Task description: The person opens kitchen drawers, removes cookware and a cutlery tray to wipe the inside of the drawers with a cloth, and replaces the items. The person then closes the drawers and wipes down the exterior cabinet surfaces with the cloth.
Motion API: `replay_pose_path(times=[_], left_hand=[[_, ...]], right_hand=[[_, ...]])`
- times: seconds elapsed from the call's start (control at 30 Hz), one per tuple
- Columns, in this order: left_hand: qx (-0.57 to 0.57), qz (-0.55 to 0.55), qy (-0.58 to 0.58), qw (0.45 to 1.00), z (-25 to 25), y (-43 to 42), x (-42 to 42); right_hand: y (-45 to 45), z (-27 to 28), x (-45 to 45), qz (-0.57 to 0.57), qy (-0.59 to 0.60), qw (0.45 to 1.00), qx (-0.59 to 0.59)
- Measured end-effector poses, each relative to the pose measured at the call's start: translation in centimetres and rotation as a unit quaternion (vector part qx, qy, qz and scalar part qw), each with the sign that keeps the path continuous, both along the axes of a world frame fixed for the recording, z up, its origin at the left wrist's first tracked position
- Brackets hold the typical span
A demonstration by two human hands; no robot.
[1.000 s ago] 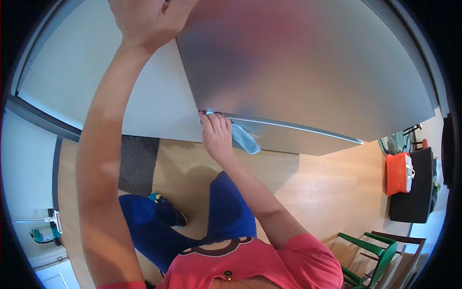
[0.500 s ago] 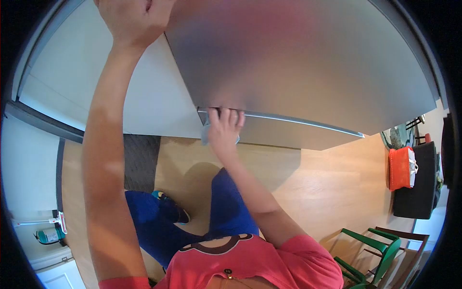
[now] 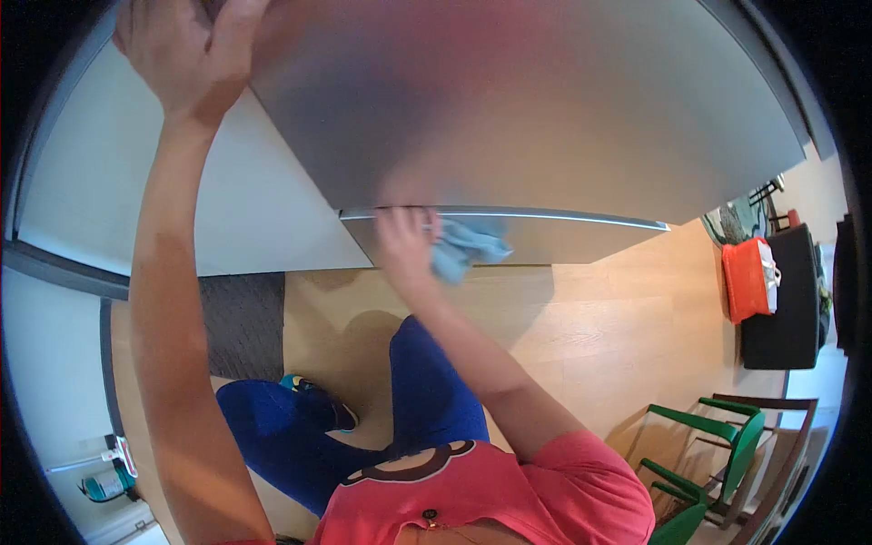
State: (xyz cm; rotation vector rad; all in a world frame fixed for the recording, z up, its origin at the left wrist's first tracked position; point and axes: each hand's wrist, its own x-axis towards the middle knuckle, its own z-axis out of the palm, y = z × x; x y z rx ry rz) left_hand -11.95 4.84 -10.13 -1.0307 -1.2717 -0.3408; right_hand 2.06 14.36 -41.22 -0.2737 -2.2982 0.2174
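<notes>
In front of me is a grey metallic refrigerator [image 3: 545, 136] with a silvery horizontal seam along its lower part. My right hand [image 3: 407, 241] is closed on a light blue cloth [image 3: 468, 247] at this seam, near its left end. The fingertips reach the silvery edge, and the cloth bunches out to the right over the lower front panel [image 3: 572, 240]. High at the upper left, my left hand [image 3: 186, 59] is at the refrigerator's left edge, thumb apart from the fingers. Its fingertips are partly cut off by the frame.
A white panel [image 3: 254, 200] adjoins the refrigerator on the left. A dark mat [image 3: 241, 322] lies on the wooden floor. Green chairs [image 3: 740, 450] stand at the lower right, and an orange bag [image 3: 747, 280] sits by a black piece of furniture [image 3: 786, 309].
The blue cloth, mostly hidden under my right hand before, now spreads out to its right. My left hand sits further left in view, and the whole view has shifted slightly.
</notes>
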Motion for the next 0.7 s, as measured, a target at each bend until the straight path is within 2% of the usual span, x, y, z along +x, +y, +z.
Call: replay_pose_path(times=[0.07,0.17,0.3,0.47,0.7], left_hand=[[0.015,-0.05,-0.001,0.999,0.0,-0.1,-0.9],[0.029,-0.044,-0.005,0.999,-0.1,-0.2,-0.7],[0.008,-0.075,-0.034,0.997,-0.2,-1.2,-0.8],[-0.015,-0.087,-0.038,0.995,0.0,-1.0,-1.4],[0.049,-0.11,-0.022,0.992,-0.4,0.3,-0.3]], right_hand=[[-3.1,0.6,-1.8,0.014,-0.014,1.0,-0.014],[-4.3,1.2,-2.3,-0.039,0.032,0.999,0.016],[-1.4,1.2,0.4,-0.012,-0.004,0.999,0.039],[8.1,0.2,5.9,-0.126,-0.01,0.989,0.082],[25.5,-0.9,16.4,-0.245,-0.007,0.959,0.141]])
